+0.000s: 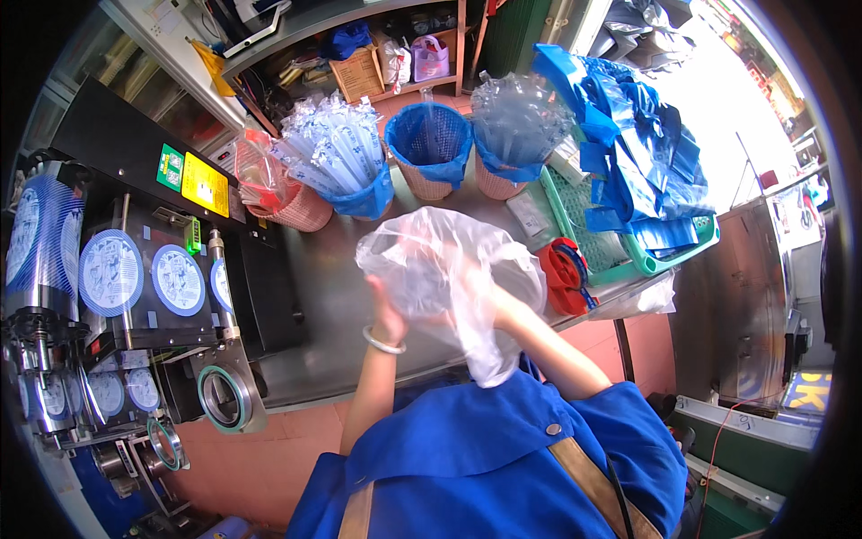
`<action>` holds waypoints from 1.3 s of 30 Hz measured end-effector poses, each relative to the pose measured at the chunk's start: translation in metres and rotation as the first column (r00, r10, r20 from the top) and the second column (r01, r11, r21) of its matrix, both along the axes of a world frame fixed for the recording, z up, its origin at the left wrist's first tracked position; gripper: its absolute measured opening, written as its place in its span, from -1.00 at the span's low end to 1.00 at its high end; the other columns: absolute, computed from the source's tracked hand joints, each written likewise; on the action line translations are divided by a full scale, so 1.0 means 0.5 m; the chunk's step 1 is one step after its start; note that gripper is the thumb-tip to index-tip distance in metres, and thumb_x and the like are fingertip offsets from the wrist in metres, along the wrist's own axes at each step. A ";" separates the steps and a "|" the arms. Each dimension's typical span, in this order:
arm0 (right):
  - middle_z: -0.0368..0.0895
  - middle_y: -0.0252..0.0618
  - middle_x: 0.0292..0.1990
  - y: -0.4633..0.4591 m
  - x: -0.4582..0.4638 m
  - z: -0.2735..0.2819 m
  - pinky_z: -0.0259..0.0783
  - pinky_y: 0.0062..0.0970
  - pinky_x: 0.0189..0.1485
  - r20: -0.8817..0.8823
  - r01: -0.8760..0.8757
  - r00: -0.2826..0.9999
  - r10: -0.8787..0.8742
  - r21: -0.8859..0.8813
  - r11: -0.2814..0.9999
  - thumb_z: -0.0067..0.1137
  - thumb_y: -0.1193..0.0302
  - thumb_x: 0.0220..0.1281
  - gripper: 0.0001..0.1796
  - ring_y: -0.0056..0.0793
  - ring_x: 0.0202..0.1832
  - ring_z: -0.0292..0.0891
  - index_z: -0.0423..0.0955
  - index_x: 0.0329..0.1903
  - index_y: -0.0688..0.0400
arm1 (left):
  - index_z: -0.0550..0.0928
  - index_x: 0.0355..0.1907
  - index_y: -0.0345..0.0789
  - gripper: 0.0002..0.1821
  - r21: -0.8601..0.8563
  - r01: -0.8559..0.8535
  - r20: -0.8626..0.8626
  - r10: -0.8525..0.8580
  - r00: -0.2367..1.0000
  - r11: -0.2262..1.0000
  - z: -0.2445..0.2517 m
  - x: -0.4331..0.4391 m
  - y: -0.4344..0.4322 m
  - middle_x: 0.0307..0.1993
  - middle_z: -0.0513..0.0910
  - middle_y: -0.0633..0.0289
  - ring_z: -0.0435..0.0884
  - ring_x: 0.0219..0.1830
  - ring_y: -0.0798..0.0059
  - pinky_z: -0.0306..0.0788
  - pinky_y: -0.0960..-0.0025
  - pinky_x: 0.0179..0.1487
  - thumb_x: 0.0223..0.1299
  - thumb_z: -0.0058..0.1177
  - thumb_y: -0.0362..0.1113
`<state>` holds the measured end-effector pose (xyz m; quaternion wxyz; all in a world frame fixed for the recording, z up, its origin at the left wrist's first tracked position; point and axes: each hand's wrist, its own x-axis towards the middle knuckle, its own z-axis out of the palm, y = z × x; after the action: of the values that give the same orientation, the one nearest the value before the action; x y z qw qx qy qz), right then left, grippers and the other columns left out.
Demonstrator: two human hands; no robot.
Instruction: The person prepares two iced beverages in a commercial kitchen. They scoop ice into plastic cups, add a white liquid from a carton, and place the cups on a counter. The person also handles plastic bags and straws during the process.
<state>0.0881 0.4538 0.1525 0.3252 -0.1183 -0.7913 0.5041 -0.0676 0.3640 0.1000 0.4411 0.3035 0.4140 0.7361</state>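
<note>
A clear thin plastic bag (498,337) hangs over the steel counter (323,337) in front of me, held between both hands. My left hand (389,313), with a pale bangle at the wrist, supports its left side; the fingertips are partly behind the film. My right hand (475,279) is largely covered by the bag and grips its right side. Whether something lies inside the bag I cannot tell. Behind it stand a woven basket with a blue liner (427,145), a basket of wrapped straws (343,148) and a basket of clear wrapped items (518,121).
A cup-sealing machine with a printed film roll (44,236) stands on the left. Right of the bag are a red tape dispenser (562,276) and a green plastic basket (646,263) heaped with blue plastic bags (640,148). A pink basket (296,205) stands at the back left.
</note>
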 end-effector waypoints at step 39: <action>0.69 -0.21 -0.24 0.288 0.125 0.270 0.52 -0.45 -0.06 -0.462 0.736 0.464 -0.756 -0.273 0.619 0.30 0.64 0.04 -0.66 -0.43 -0.20 0.63 0.51 -0.07 0.31 | 0.26 0.31 -0.47 -0.32 -0.430 -0.691 -0.667 0.311 0.677 0.581 -0.130 -0.130 -0.019 0.24 0.34 -0.07 0.36 0.24 0.17 0.21 0.18 0.31 0.15 0.19 -0.36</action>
<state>0.1509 0.5979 0.2877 0.7167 -0.3112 -0.5260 0.3361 -0.1325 0.3546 0.0348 0.1488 0.1807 0.8173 0.5266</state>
